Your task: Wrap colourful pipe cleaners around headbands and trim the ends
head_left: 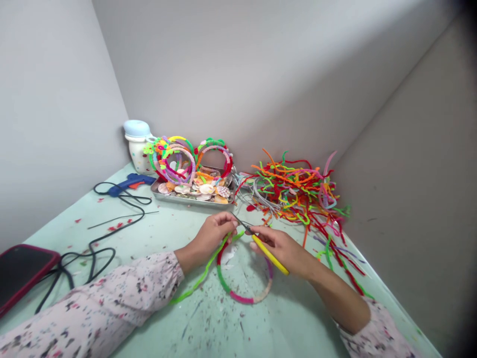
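My left hand (pixel 218 231) is closed, pinching a bright green pipe cleaner (pixel 203 275) whose long end trails down to the left beside my wrist. A pair of yellow-handled pliers (pixel 271 256) is gripped in my right hand (pixel 285 246). Their slim dark jaws point up and left, close to my left fingertips; whether they touch the pipe cleaner I cannot tell. Below and between both hands lies a round hoop (pixel 242 300) wrapped in red, green, magenta, beige and purple. The hoop's top is partly hidden by my fingers.
Behind my hands stands a metal tray (pixel 194 201) of seashells, with several wrapped hoops (pixel 175 174). Loose pipe cleaners (pixel 294 184) are heaped at right. On the left are a blue glue gun (pixel 130 183), black cord (pixel 91 248), phone (pixel 28 268) and lidded jar (pixel 139 149). Walls border the table.
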Tool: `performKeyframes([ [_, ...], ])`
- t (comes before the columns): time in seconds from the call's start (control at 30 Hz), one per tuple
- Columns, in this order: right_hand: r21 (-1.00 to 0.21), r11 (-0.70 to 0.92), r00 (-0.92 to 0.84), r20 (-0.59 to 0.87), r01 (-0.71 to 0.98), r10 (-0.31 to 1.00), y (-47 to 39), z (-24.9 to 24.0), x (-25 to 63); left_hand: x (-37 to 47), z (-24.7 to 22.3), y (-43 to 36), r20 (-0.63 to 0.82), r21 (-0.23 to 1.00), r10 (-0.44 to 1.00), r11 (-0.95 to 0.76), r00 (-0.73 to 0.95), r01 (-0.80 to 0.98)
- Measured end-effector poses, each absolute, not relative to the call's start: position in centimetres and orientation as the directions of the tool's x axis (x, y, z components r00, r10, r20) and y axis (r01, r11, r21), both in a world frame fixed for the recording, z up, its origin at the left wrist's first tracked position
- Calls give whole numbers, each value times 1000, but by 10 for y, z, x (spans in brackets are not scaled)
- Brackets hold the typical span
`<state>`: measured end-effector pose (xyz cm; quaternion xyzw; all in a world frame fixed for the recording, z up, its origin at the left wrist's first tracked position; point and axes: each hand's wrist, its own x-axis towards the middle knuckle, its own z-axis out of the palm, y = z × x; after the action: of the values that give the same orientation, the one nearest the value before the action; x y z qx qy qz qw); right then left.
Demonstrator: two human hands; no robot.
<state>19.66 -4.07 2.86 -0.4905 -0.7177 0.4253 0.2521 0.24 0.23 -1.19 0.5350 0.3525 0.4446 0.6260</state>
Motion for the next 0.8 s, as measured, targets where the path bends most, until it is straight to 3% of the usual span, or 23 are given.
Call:
performKeyframes([
  [0.23,-958,-170,-455,-261,233,852,-41,27,196,3,-11,3,22,977,939,53,343,-208],
  [0.4,-964,-221,-483,-267,151,834,-42,30,194,3,-11,2,19,978,943,52,331,-204],
  [0.67,-952,-197,-437,-284,235,853,-43,31,193,3,-11,3,9,985,947,48,322,-167],
  [0.8,-964,-178,-456,-252,199,854,-44,31,193,2,-9,2,17,983,947,42,319,-177],
])
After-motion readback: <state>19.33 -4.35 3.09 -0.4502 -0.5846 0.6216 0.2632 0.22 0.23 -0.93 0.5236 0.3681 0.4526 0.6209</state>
